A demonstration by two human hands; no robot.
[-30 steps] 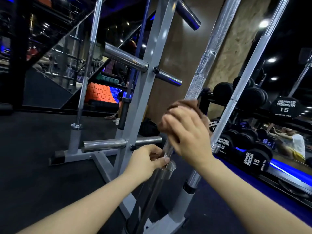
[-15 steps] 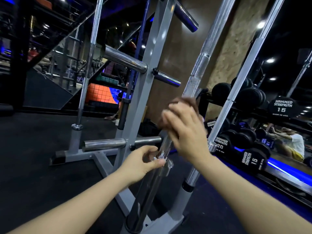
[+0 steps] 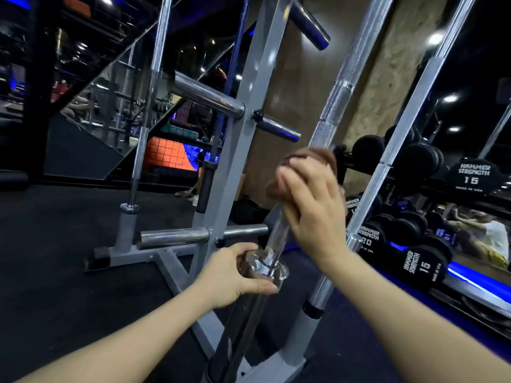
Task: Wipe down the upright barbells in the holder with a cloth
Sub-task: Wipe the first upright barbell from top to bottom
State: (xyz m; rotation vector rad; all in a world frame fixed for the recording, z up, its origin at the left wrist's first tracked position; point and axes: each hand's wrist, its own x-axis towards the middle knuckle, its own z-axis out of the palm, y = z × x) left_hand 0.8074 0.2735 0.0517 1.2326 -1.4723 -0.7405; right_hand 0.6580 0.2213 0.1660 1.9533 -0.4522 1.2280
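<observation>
The right hand [image 3: 312, 205] grips a brown cloth [image 3: 318, 157] around the near barbell [image 3: 336, 100], while the left hand [image 3: 235, 272] grips its sleeve [image 3: 249, 313] below.

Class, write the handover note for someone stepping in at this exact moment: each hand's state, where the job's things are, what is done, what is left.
Left hand: grips the near barbell at its collar, steadying it.
Right hand: holds the brown cloth wrapped round that bar's shaft, above the collar.
Both this bar and the second barbell to its right stand in the grey holder.
Done: cannot tell which lengths are already wiped.
Left: the knurled shaft above the cloth, likely the second barbell, and a thinner bar at the far left.
</observation>
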